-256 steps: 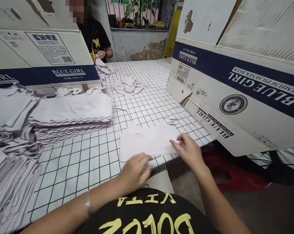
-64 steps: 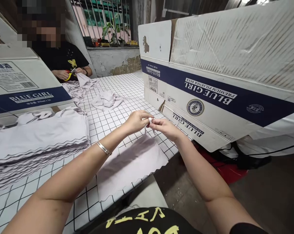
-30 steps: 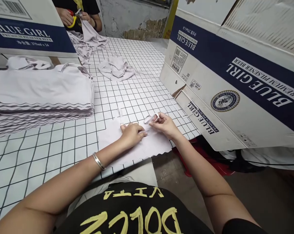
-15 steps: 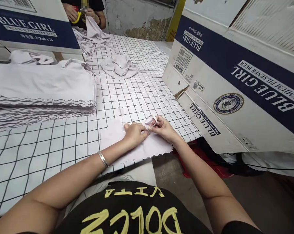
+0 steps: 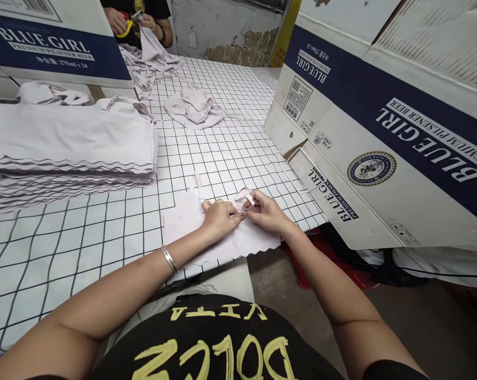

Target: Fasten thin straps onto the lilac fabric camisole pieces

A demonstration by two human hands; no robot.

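Observation:
A pale pink strappy top (image 5: 252,235) lies flat at the table's near edge, its wavy hem toward me. My left hand (image 5: 220,217) rests on it, fingers curled and pinching the fabric near its upper edge. Close to its right, my right hand (image 5: 267,211) is closed, with thumb and forefinger pinching the top at the base of a strap (image 5: 244,194). That strap loops up above the fingers. The other strap (image 5: 198,182) lies on the table beyond my left hand. My fingers hide the exact spot between them.
A tall stack of similar tops (image 5: 68,134) stands on the left of the grid-patterned table (image 5: 238,142). A crumpled top (image 5: 194,108) lies farther back. Beer cartons (image 5: 381,132) rise at right and back left (image 5: 56,47). Across the table, another person's hands hold yellow-handled scissors (image 5: 126,27) and fabric.
My right fingers have shifted slightly at the strap, and the strap loop above them has changed shape a little. My left hand stays in almost the same place.

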